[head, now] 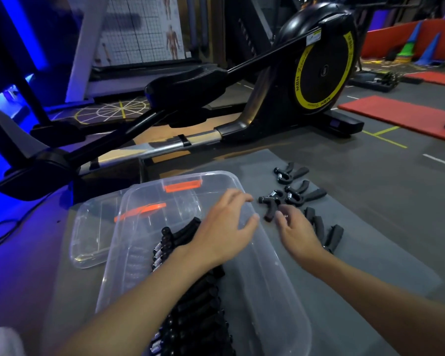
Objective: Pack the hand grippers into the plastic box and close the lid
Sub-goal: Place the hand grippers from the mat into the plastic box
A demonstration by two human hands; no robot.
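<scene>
A clear plastic box (275, 286) with orange latches sits on a grey mat, and a row of black hand grippers (190, 299) lies packed along its left side. The clear lid (88, 235) lies flat just left of the box. Several loose black hand grippers (292, 196) rest on the mat to the right of the box. My left hand (224, 227) hovers over the box's far right part, fingers spread, holding nothing. My right hand (297, 231) is over the mat beside the box, fingertips close to a loose gripper (270, 209), holding nothing.
A black elliptical trainer (242, 98) with a yellow-ringed flywheel stands just beyond the mat. Red floor mats (396, 116) lie at the far right. A white shoe toe (3, 340) shows at the bottom left corner.
</scene>
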